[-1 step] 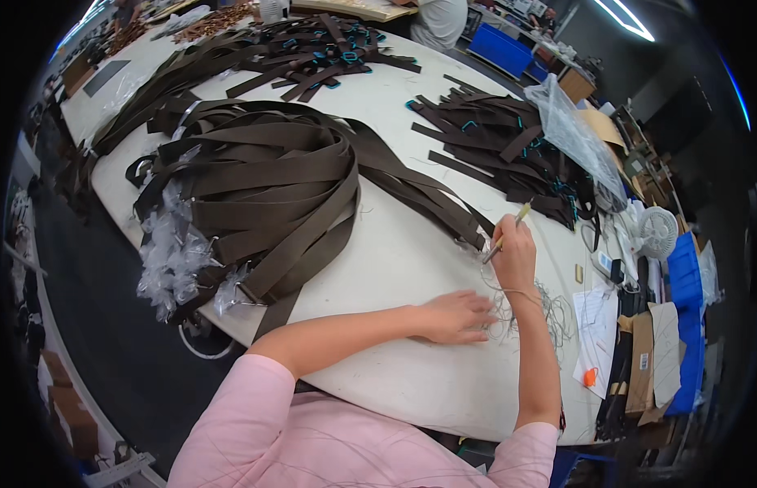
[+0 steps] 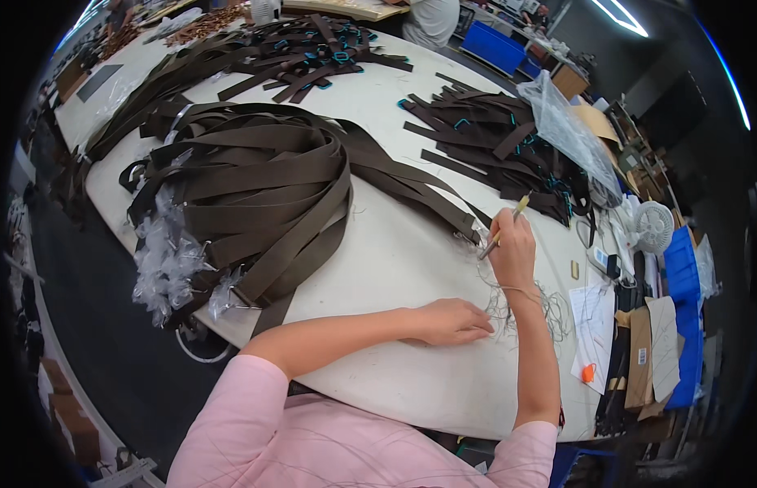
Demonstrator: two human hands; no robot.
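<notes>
My right hand (image 2: 512, 250) is closed around a slim tool (image 2: 518, 208) with a yellowish upper end and a grey tip slanting down to the left. Its exact kind does not show. Just left of that tip are the ends of several long dark brown straps (image 2: 455, 213). On the white table my left hand (image 2: 453, 322) rests with its fingers stretched out, holding nothing visible. The fingertips lie beside a tangle of loose grey threads (image 2: 549, 313), part of which passes behind my right forearm.
A big looped bundle of brown straps (image 2: 264, 171), with clear plastic (image 2: 165, 264) at its end, covers the left side. Dark straps with turquoise-edged parts (image 2: 500, 142) lie at far right. A small fan (image 2: 653, 228), blue bin (image 2: 683, 317) and papers (image 2: 594, 333) line the right edge.
The fingers of my left hand have drawn closer together. My right hand keeps its grip on the slim tool near the strap ends. The whole view has shifted slightly.
</notes>
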